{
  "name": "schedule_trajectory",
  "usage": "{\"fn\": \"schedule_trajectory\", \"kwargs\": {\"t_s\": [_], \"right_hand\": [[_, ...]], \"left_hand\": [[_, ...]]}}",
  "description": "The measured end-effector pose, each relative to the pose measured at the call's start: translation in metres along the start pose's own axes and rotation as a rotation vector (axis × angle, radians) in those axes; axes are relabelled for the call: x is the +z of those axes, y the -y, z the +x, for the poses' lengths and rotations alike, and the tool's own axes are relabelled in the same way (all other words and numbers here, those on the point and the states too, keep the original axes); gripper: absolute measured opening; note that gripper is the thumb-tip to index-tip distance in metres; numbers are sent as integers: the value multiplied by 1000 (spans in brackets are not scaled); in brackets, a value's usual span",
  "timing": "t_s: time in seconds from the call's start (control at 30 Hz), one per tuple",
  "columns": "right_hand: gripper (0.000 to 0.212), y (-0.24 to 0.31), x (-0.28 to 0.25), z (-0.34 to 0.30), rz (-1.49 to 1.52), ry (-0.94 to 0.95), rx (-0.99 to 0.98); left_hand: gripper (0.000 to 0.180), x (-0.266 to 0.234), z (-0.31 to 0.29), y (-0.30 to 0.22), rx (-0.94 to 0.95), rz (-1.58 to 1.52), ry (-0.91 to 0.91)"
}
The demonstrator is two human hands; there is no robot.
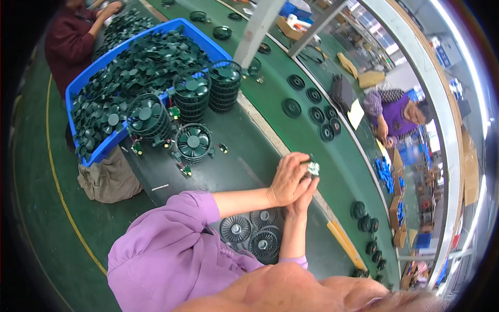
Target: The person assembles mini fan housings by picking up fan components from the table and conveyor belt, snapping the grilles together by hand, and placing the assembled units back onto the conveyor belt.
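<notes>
My left hand point(289, 179) and my right hand point(305, 196) meet above the edge between the dark bench and the green conveyor. Their fingers are closed together on a small green circuit board point(313, 168), with a dark part showing beside it; the fingers hide the rest. Below my forearms, several dark round fan grilles point(235, 229) lie on the bench. Farther left stand stacks of black fan housings point(191, 93) with fan blades in their tops. A single fan housing point(193, 141) and a loose circuit board point(223, 148) are near them.
A blue bin point(179, 23) heaped with dark green fan blades point(156, 57) stands at the far left. Black round parts point(291, 108) lie along the conveyor point(332, 156). Metal posts point(259, 34) rise beyond the bench. One person point(73, 41) works at far left, another point(397, 114) across the conveyor.
</notes>
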State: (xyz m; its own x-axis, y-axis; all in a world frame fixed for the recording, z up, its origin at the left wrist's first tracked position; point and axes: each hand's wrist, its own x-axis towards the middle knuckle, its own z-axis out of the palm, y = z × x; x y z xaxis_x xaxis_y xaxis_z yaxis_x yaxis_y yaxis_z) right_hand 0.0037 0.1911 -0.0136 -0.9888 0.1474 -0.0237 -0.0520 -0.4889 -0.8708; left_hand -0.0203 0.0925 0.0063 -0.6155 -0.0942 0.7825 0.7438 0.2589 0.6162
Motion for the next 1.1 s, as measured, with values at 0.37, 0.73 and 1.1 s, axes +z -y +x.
{"fn": "schedule_trajectory", "kwargs": {"t_s": [0.37,0.73,1.1], "right_hand": [[55,48,-78,49,-949,-288,-262],[61,57,-93,-74,-1443,-83,-404],[35,-4,-74,-99,-1509,-110,-528]], "left_hand": [[45,2,4,20,-97,-16,477],[78,-132,-31,-40,70,1,1355],[77,-120,-56,-15,144,195,1242]]}}
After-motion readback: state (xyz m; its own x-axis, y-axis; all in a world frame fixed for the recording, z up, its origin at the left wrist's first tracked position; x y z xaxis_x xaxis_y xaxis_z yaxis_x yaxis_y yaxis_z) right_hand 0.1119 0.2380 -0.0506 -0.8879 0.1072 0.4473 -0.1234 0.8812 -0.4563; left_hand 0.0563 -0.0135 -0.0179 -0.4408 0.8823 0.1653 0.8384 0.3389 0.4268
